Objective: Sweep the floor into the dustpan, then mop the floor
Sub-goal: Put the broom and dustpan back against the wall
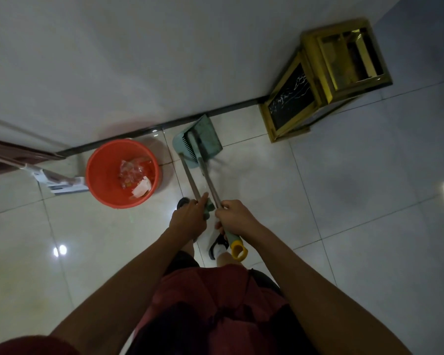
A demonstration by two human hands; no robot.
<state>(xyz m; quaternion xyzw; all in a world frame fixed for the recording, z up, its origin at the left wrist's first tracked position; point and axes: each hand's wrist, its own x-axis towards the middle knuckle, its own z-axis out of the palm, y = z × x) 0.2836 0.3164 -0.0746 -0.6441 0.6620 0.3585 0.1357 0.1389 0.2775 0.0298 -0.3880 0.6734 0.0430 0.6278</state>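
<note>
Broom (pixel 210 185) and dustpan (pixel 203 139) sit nested by the skirting between the red bucket (pixel 122 172) and the gold stand (pixel 326 80); left hand (pixel 189 220) is curled round the dustpan pole, right hand (pixel 235 217) wrapped round the broom shaft just above its yellow-ended grip. Both look light, with thin stiff metal poles and plastic heads, so likely top-heavy and prone to swing or rattle if held only at the end; glossy tile probably lets the pan skate. Best hold: high on each shaft as now, pan lip pressed flat to the floor (pixel 356 175).
</note>
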